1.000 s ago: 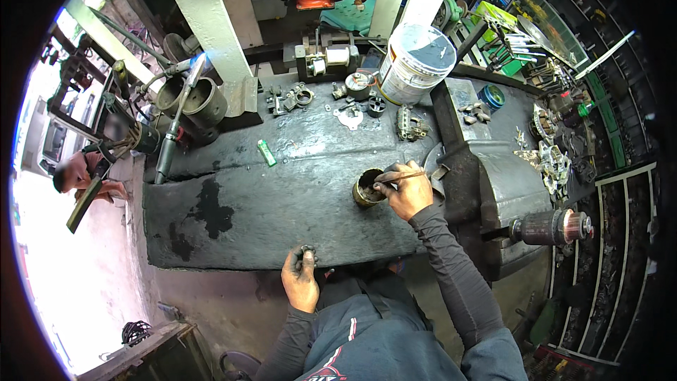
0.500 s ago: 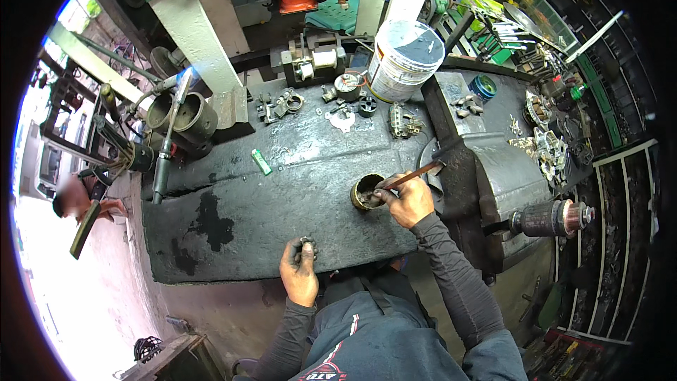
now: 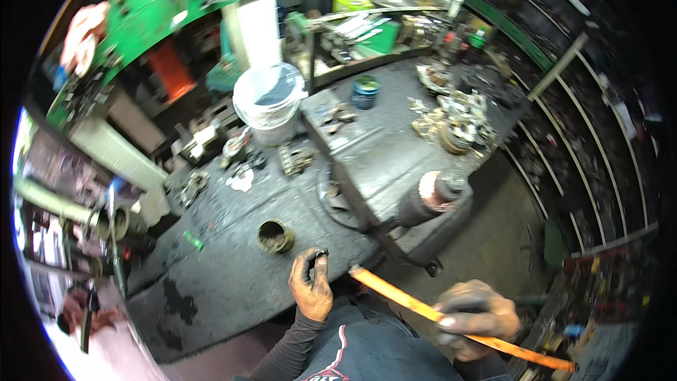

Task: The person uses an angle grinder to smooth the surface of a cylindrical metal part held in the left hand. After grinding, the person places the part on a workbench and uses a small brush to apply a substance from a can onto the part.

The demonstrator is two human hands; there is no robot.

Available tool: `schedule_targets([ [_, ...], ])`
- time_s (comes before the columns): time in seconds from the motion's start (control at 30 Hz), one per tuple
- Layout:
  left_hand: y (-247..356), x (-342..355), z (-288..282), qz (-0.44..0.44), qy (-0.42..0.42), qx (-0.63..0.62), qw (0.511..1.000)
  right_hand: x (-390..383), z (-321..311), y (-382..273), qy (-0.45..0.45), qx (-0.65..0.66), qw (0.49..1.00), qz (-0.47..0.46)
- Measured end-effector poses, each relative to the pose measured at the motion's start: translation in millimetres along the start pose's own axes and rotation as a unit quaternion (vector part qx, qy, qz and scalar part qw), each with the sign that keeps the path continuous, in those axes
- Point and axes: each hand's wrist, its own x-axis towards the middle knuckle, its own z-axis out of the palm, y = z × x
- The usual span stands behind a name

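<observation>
In my right hand [image 3: 479,317], out past the bench's front edge, a long thin orange stick [image 3: 402,298] with a small greyish tip is gripped between thumb and fingers. Its tip points back toward my left hand [image 3: 310,288]. That hand is closed at the bench edge, pinching a small dark piece [image 3: 321,252] too small to name. Just beyond it on the bench stands an open brownish tin [image 3: 275,237] with dark matter inside. Motion smears the right hand somewhat.
On the dark bench [image 3: 226,275] lie a green lighter [image 3: 193,240] and metal parts [image 3: 296,160]. A white bucket [image 3: 269,102] stands behind. To the right, a motor armature [image 3: 434,197] rests on a raised metal surface. Shelving [image 3: 585,162] lines the far right.
My right hand has left the tin and swung right and toward me with the stick. The view has turned right. My left hand still pinches the small piece.
</observation>
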Motion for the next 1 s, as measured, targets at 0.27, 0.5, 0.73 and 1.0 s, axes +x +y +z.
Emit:
schedule_targets([
  [0.27,60,97,98,0.188,-0.058,-0.073,0.978,12,-7,-62,-0.014,-0.277,0.957,0.090],
  [0.5,71,121,137,0.176,-0.116,-0.072,0.975,34,47,-41,0.073,-0.397,0.911,0.087],
  [0.73,68,124,136,0.193,-0.145,-0.065,0.968,49,80,-36,0.092,-0.485,0.853,0.172],
  [1.0,66,124,135,0.178,-0.146,-0.070,0.971,45,88,-38,0.067,-0.535,0.820,0.189],
])
